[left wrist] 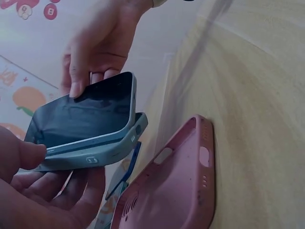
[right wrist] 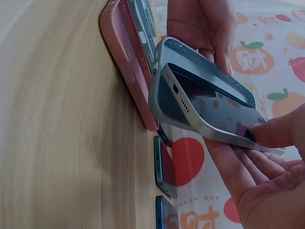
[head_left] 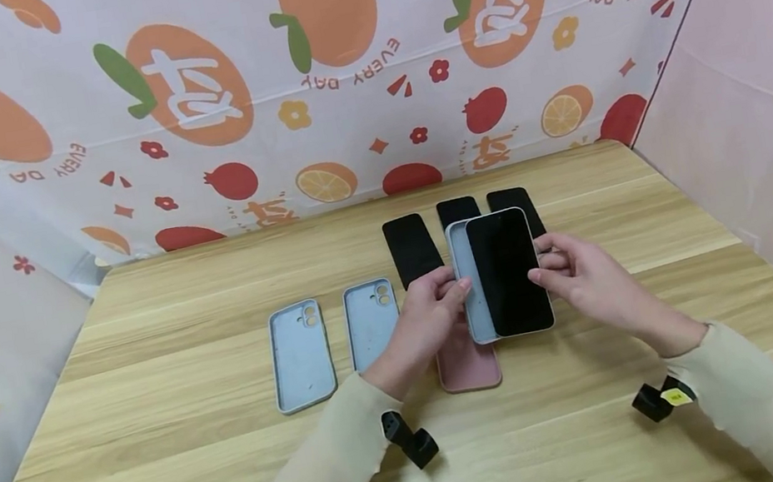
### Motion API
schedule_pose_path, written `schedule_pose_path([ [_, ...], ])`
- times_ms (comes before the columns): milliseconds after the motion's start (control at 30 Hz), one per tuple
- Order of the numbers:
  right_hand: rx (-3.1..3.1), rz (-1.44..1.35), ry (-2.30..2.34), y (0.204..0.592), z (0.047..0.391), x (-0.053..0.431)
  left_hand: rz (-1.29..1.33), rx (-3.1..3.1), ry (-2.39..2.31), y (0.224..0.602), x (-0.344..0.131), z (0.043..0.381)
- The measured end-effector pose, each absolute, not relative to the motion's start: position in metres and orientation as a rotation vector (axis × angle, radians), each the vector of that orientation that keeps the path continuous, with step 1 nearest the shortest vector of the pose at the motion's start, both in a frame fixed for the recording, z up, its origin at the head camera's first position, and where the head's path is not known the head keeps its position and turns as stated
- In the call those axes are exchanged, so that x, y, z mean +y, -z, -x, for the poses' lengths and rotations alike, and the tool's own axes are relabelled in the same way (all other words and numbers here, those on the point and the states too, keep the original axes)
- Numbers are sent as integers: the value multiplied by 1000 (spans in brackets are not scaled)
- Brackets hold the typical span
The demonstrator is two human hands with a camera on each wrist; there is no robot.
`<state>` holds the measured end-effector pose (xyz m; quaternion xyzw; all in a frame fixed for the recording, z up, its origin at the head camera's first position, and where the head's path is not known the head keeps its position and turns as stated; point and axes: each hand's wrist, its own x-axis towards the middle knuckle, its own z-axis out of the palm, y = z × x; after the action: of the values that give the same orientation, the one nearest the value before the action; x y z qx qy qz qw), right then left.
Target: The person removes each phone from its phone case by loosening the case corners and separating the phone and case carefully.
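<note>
Above the table, my left hand (head_left: 424, 321) grips a light blue phone case (head_left: 470, 287), thumb on its rim. A black-screened smartphone (head_left: 510, 272) with a silver frame is pinched along its right edge by my right hand (head_left: 596, 279). The smartphone lies over the case, shifted right, so a strip of the case's inside shows. In the right wrist view the smartphone (right wrist: 214, 112) sits at a tilt to the case (right wrist: 166, 98), its right side outside the rim. Below them, a pink phone case (head_left: 469, 367) rests on the table, partly hidden.
Two more light blue cases (head_left: 301, 357) lie open side up on the left, one partly behind my left wrist. Behind my hands lie a dark phone (head_left: 412, 244) and two others (head_left: 511, 199), partly covered. A printed cloth (head_left: 355, 136) hangs along the wooden table's (head_left: 173, 376) back edge.
</note>
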<state>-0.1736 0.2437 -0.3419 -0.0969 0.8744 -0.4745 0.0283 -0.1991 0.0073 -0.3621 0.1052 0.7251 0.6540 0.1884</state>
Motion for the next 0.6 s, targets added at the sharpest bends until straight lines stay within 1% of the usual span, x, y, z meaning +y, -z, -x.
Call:
schedule_pose_path([
  [267, 2747, 215, 1447, 335, 177, 261, -313, 2057, -1739, 361, 10, 201],
  [433, 2797, 150, 1451, 332, 187, 277, -309, 2028, -1721, 362, 15, 202],
  [600, 2830, 78, 1452, 335, 200, 296, -390, 2056, -1705, 363, 22, 200],
])
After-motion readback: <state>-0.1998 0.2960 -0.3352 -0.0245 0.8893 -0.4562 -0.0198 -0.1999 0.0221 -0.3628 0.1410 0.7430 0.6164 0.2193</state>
